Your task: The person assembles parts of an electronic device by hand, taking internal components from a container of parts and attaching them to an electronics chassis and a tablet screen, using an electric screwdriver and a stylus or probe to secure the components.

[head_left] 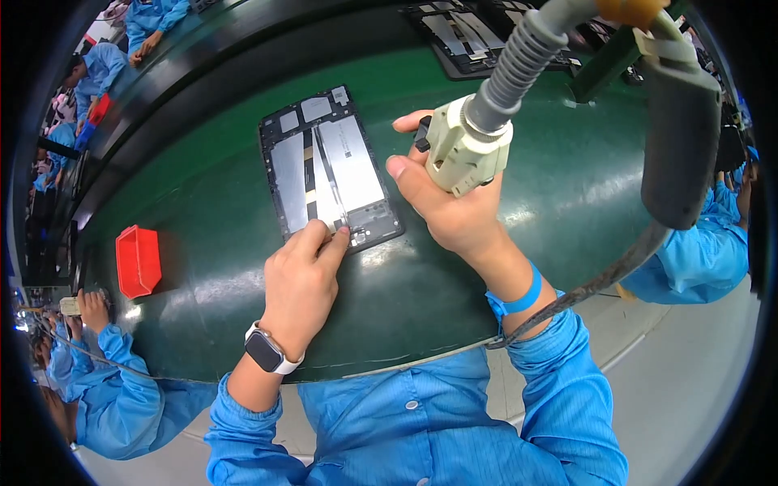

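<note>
An opened tablet point(356, 162), its silvery inner plates and dark frame showing, lies at a slight tilt on the green bench. My left hand point(304, 263) is at its near end, fingers curled and pressed together, fingertips by the lower end of a thin ribbon cable point(327, 166). What lies under those fingertips is too small to make out. To the right of the tablet, raised above the bench, my right hand point(454, 206) is closed round a cream air gun point(466, 146). A grey corrugated hose point(523, 69) runs upward from the gun.
A red bin point(138, 261) stands on the bench point(203, 324) at left. More opened tablets point(462, 36) lie at the far right, near a green post point(604, 69). A dark padded cable point(681, 146) hangs at right. Co-workers in blue sit on both sides and beyond.
</note>
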Demonstrator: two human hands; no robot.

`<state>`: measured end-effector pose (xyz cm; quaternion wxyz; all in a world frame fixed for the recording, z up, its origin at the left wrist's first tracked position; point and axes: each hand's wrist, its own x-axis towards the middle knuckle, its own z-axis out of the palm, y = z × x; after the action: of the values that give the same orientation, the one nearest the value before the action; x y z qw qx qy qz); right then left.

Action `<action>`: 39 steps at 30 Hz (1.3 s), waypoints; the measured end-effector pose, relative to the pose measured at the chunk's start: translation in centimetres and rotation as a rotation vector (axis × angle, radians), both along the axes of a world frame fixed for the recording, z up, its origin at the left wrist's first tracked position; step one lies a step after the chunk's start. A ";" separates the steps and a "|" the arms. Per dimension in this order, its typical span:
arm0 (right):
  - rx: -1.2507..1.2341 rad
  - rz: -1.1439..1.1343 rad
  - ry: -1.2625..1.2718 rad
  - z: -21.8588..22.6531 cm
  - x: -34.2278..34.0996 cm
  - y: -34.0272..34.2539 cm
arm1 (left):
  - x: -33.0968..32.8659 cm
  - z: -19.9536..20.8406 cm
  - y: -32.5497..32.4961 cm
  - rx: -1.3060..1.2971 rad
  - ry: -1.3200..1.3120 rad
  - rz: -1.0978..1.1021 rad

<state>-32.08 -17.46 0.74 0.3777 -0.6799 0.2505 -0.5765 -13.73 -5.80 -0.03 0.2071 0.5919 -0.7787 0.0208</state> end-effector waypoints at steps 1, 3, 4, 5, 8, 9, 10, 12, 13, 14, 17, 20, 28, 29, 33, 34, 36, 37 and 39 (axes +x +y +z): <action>-0.001 -0.001 0.000 0.0 0.0 0.0 | -0.2 0.1 0.1 -0.005 -0.041 0.009; 0.020 0.005 -0.024 0.0 0.1 0.2 | -0.4 0.5 0.1 -0.011 -0.082 0.015; 0.019 0.006 -0.026 0.1 0.1 0.2 | -0.3 0.7 0.1 -0.007 -0.104 0.005; 0.004 0.004 -0.022 0.1 0.2 0.2 | -0.2 0.8 0.1 -0.002 -0.126 -0.005; -0.037 -0.017 0.029 0.6 -0.1 0.4 | 0.6 0.6 0.2 0.007 -0.115 -0.015; -0.061 -0.034 0.074 0.6 -0.2 0.4 | 0.5 0.6 0.3 0.006 -0.114 -0.018; -0.060 -0.036 0.072 0.7 -0.1 0.4 | 0.4 0.6 0.5 -0.001 -0.129 -0.012; -0.014 -0.012 0.011 0.7 0.1 0.5 | 0.3 0.8 0.6 -0.007 -0.146 -0.007; -0.015 -0.011 0.011 0.7 0.1 0.6 | 0.1 1.0 0.6 -0.004 -0.146 -0.004; 0.054 0.042 -0.071 0.7 0.2 0.7 | -0.1 1.1 0.6 -0.001 -0.147 -0.001; 0.119 0.072 -0.163 1.0 0.4 0.9 | 0.8 0.6 1.0 -0.057 -0.071 -0.018; 0.102 0.002 -0.192 1.6 0.6 1.0 | 0.0 0.6 1.5 -0.054 0.108 0.061; 0.175 -0.060 -0.189 0.7 -2.1 -1.5 | 0.8 -1.2 -2.6 -0.044 -0.054 0.200; 0.193 -0.066 -0.199 1.1 -2.7 -1.8 | 1.8 -1.1 -4.1 -0.071 -0.062 0.223; 0.296 -0.044 -0.191 0.7 -2.4 -2.7 | 7.7 -1.9 -10.4 -0.193 -0.138 0.332; 0.285 -0.042 -0.181 0.8 -2.6 -2.6 | 9.2 -2.4 -11.9 -0.217 -0.152 0.352; 0.288 -0.072 -0.120 0.7 -2.7 -2.7 | 11.6 -2.6 -13.8 -0.180 -0.170 0.395; 0.278 -0.065 -0.146 0.6 -3.0 -2.8 | 12.3 -2.6 -14.5 -0.161 -0.186 0.419; 0.255 -0.081 -0.153 0.8 -3.4 -3.1 | 13.5 -2.6 -15.3 -0.110 -0.160 0.513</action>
<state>-35.44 -20.54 1.51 0.4553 -0.5698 0.3197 -0.6049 -0.19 -21.05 -2.63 0.1650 0.7540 -0.6150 0.1614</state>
